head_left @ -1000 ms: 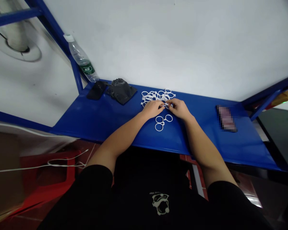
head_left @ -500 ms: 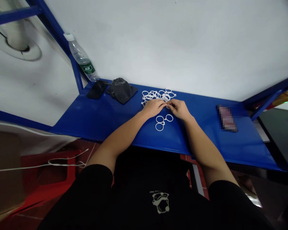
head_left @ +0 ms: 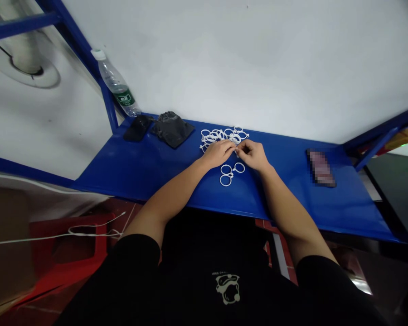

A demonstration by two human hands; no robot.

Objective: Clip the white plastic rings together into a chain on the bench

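Note:
My left hand point(head_left: 219, 153) and my right hand point(head_left: 254, 155) meet over the table, their fingertips pinched close together. Between them is a white plastic ring point(head_left: 237, 153), mostly hidden by the fingers; it looks like a curtain ring with a small eyelet. Just beyond my left hand lies a pile of similar white rings point(head_left: 211, 136), partly covered by it. On the near side of my hands, three loose rings point(head_left: 231, 175) lie flat with their eyelets close together.
The blue table point(head_left: 170, 176) backs onto a white wall. At its left end are a plastic bottle point(head_left: 124, 96), a dark flat object point(head_left: 138, 128) and a grey drawstring pouch point(head_left: 172, 129). A blurred-out phone-like object point(head_left: 321, 167) lies to the right. A red stool point(head_left: 71, 262) stands below left.
My right hand has shifted very slightly and its fingers are bent a bit more at the pinch. The pile and the three loose rings stay in place.

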